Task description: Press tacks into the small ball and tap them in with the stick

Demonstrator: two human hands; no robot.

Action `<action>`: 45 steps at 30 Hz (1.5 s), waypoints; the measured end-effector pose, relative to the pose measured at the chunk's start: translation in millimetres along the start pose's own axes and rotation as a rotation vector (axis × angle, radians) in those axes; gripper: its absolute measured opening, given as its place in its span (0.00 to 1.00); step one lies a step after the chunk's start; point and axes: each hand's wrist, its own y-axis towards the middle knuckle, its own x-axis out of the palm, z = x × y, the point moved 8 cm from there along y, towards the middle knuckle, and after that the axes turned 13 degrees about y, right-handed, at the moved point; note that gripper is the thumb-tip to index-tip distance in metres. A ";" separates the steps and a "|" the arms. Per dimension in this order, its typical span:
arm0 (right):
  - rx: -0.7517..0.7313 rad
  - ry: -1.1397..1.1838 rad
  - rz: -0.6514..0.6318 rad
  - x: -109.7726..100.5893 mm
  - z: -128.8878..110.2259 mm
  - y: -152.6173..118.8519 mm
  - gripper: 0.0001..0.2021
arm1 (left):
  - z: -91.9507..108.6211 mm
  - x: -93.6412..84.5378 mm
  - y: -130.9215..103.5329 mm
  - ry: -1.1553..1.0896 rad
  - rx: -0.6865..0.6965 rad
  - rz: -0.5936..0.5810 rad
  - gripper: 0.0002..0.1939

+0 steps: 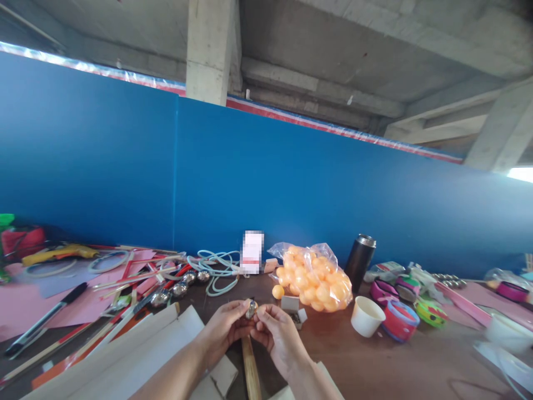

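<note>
My left hand (225,328) is closed, with a small shiny metal ball (251,309) pinched at its fingertips. Close beside it, my right hand (277,332) is closed too, its thumb and forefinger pressed together at the ball's right side. Whatever lies between those right fingertips is too small to make out. Below the two hands, a wooden handle (250,369) lies on the table, its far end hidden by them. Just behind the right hand stands a small open white box (290,303), with small dark contents.
Orange balls fill a clear plastic bag (318,280), with one loose orange ball (278,291) beside it. Rightward are a paper cup (367,316), a black bottle (360,262) and coloured tape rolls (400,320). Leftward lie larger metal balls (180,289), pale-blue tubing (216,264), sticks and cardboard (125,355).
</note>
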 end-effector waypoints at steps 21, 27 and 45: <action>-0.033 -0.106 0.078 -2.0 1.5 -1.7 0.12 | 6.9 0.7 -5.4 0.035 0.014 0.029 0.14; -0.058 -0.156 0.106 -3.6 1.1 -0.7 0.13 | 8.1 2.0 -5.9 0.048 0.013 0.041 0.16; -0.120 -0.529 0.179 -8.8 -18.1 -6.0 0.17 | 6.4 -6.4 -4.5 -0.051 -0.004 0.106 0.14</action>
